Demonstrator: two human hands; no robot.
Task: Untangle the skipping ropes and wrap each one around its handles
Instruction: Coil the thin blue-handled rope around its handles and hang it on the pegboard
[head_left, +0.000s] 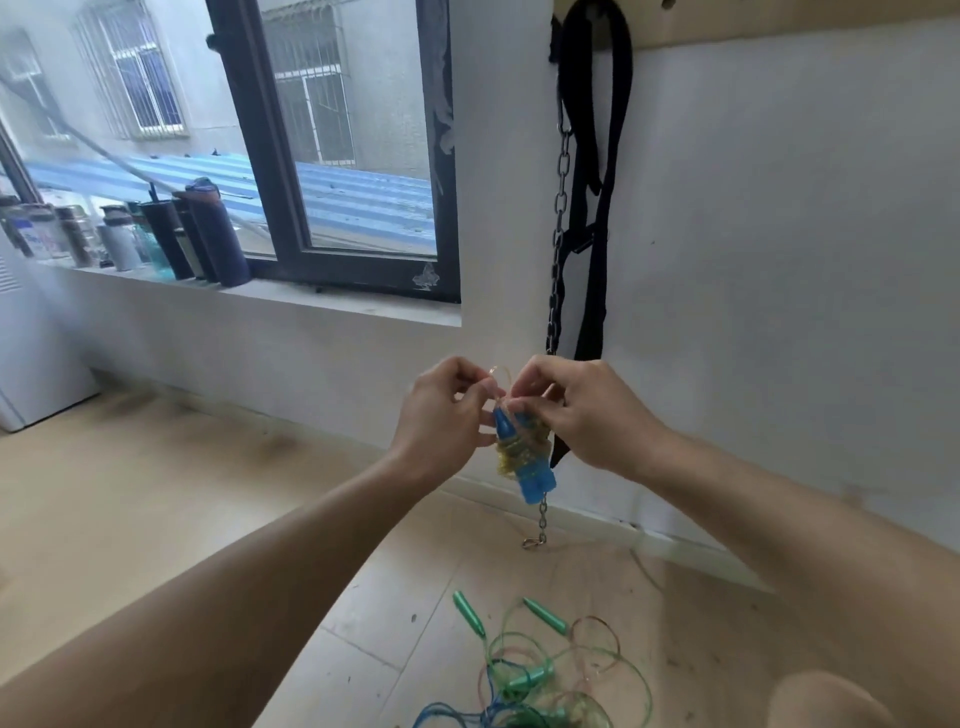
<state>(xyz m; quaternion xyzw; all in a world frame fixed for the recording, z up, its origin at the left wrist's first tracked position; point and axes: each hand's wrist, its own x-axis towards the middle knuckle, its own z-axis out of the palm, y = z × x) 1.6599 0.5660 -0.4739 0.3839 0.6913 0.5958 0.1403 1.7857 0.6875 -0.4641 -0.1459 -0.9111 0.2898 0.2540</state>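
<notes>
Blue skipping-rope handles (531, 475) hang upright in front of me, with a yellowish clear rope (519, 451) wound around their middle. My left hand (447, 410) pinches the thin rope end beside the handles' top. My right hand (576, 410) pinches the same rope end just to the right, its fingers curled over the wound coils. A small loop of rope arcs between the two hands. On the floor below lies a tangle of ropes (550, 680) in green, blue and reddish clear cord, with several green handles (470, 613) sticking out of it.
A metal chain (560, 208) and black straps (597, 156) hang down the white wall behind my hands. Several bottles (156, 239) line the window sill at left. A white cabinet (31, 374) stands at far left. Tiled floor spreads below.
</notes>
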